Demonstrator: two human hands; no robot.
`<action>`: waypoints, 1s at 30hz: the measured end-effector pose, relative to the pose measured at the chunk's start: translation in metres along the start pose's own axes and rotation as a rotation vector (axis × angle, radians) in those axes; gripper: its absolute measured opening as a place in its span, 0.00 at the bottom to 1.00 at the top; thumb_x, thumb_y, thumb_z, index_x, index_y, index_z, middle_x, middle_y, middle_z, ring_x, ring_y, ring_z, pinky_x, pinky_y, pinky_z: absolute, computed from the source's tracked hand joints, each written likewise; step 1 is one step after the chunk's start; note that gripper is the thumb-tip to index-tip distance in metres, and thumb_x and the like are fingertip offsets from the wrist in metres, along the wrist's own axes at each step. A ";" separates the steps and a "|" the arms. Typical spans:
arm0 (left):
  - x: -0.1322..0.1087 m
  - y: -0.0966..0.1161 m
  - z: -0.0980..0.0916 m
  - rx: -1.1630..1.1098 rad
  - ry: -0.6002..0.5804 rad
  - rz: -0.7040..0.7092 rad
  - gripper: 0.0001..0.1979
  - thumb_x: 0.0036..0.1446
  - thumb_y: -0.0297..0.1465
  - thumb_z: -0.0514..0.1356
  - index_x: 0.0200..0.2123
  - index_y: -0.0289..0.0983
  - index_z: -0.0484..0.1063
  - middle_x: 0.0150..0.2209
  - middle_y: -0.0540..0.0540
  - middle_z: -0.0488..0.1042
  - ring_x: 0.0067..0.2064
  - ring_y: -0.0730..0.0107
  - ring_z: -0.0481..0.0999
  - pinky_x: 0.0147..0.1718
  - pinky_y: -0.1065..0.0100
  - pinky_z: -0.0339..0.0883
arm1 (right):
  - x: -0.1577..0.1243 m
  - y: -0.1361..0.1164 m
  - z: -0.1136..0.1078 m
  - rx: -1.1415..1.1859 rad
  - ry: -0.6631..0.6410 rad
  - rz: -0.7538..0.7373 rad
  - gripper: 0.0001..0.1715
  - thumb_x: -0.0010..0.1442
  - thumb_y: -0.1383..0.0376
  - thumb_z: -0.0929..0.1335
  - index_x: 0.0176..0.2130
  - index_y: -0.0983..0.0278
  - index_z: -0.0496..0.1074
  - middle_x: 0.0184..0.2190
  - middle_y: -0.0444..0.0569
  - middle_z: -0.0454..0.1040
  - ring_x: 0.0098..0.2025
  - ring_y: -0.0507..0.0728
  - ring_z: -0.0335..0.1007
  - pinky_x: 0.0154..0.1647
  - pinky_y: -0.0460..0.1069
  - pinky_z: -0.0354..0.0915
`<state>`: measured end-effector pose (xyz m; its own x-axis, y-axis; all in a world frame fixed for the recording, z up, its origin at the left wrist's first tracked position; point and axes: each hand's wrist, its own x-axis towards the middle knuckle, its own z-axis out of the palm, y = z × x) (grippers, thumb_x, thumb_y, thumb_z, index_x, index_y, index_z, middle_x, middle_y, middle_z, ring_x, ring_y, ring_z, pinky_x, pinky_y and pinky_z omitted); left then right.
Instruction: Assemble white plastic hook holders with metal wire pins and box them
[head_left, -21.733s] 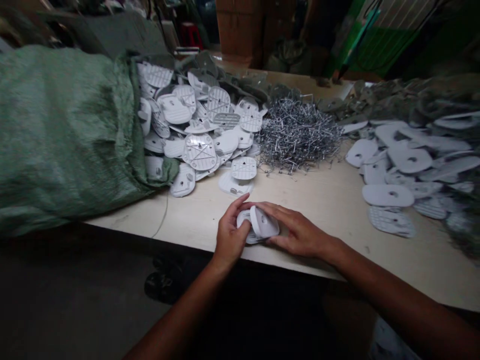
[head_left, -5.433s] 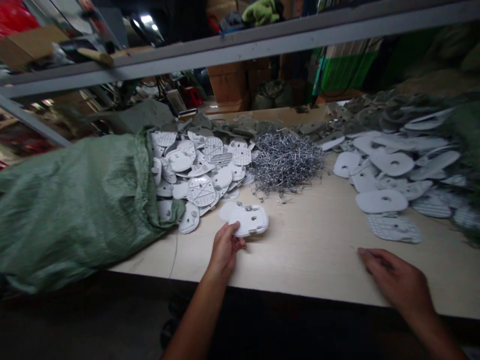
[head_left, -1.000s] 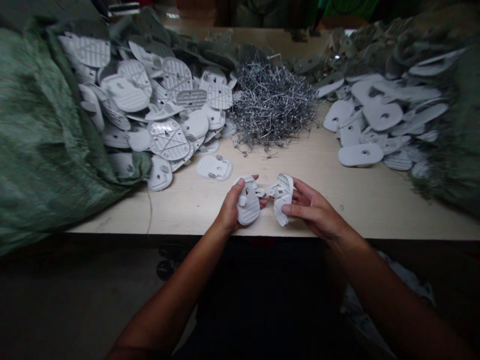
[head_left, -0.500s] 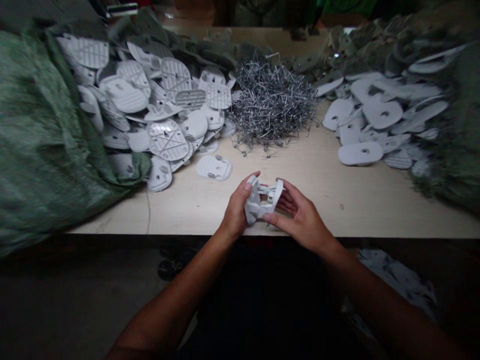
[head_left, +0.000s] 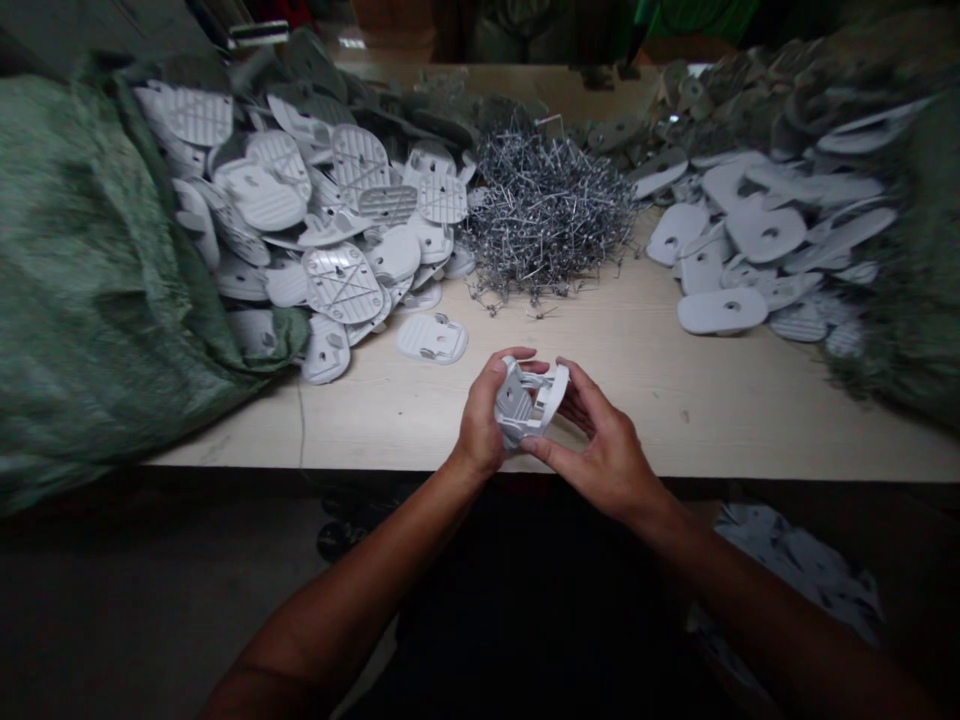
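Note:
My left hand (head_left: 481, 415) grips the left plate of a white plastic clip (head_left: 514, 400), thumb on its upper edge. The clip is two plates set at an angle, held above the table's front edge, with metal wire showing between them. My right hand (head_left: 604, 430) holds the right plate, thumb at the bottom and fingertips at the top and behind. A single white plate (head_left: 433, 339) with upright tabs lies on the table to the left of the hands.
White ribbed plates (head_left: 345, 285) are heaped at the left beside a green sack (head_left: 97, 270). Metal springs (head_left: 551, 205) form a pile at the back middle. More white plates (head_left: 721, 311) are piled at the right. The wooden table (head_left: 750, 410) ends just below the hands.
The clip has turned slightly, so the ribbed face of its left plate now shows more. Both hands have shifted a little, the left one to the right. The whole view has moved slightly.

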<state>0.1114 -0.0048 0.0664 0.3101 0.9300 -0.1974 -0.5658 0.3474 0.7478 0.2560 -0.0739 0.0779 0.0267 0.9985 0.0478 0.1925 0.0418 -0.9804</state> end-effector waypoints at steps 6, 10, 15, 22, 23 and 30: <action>-0.002 -0.003 0.002 0.056 0.011 0.049 0.23 0.68 0.48 0.58 0.54 0.36 0.74 0.45 0.40 0.84 0.44 0.57 0.84 0.45 0.61 0.74 | -0.003 0.010 -0.002 -0.067 0.000 -0.055 0.60 0.60 0.58 0.82 0.79 0.51 0.54 0.70 0.55 0.71 0.69 0.70 0.71 0.72 0.71 0.66; 0.001 -0.004 0.001 0.103 0.034 0.066 0.22 0.69 0.48 0.56 0.53 0.37 0.74 0.44 0.43 0.83 0.41 0.60 0.84 0.43 0.63 0.75 | 0.002 0.013 -0.002 -0.116 -0.004 -0.118 0.60 0.60 0.59 0.81 0.79 0.51 0.53 0.69 0.56 0.72 0.67 0.71 0.73 0.70 0.71 0.69; 0.005 -0.005 -0.001 0.212 0.101 0.073 0.21 0.70 0.47 0.53 0.52 0.38 0.73 0.42 0.44 0.83 0.40 0.61 0.83 0.42 0.64 0.75 | 0.010 0.013 -0.004 -0.191 -0.024 -0.131 0.60 0.60 0.57 0.81 0.79 0.52 0.54 0.69 0.56 0.73 0.66 0.72 0.74 0.70 0.71 0.69; 0.011 -0.011 -0.003 0.235 0.096 0.081 0.20 0.69 0.46 0.54 0.52 0.38 0.75 0.42 0.45 0.83 0.42 0.62 0.82 0.42 0.65 0.73 | 0.019 0.022 -0.002 0.034 -0.045 -0.082 0.59 0.56 0.58 0.83 0.77 0.53 0.59 0.70 0.55 0.71 0.69 0.70 0.72 0.72 0.68 0.67; 0.011 -0.012 -0.003 0.218 0.094 0.073 0.20 0.69 0.45 0.54 0.52 0.38 0.75 0.43 0.44 0.83 0.42 0.61 0.82 0.43 0.64 0.73 | 0.020 0.023 -0.001 0.105 -0.056 -0.068 0.59 0.56 0.59 0.84 0.76 0.53 0.60 0.71 0.55 0.70 0.69 0.69 0.71 0.73 0.67 0.66; 0.017 -0.019 -0.014 0.234 0.081 0.084 0.21 0.69 0.44 0.55 0.56 0.37 0.74 0.47 0.41 0.84 0.46 0.57 0.83 0.46 0.61 0.74 | 0.032 0.032 -0.007 0.153 -0.145 -0.043 0.59 0.55 0.63 0.83 0.76 0.55 0.60 0.71 0.56 0.71 0.70 0.68 0.71 0.74 0.66 0.65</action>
<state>0.1168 0.0063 0.0398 0.2019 0.9642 -0.1717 -0.3923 0.2402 0.8879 0.2699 -0.0404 0.0495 -0.1218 0.9899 0.0726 0.0389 0.0779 -0.9962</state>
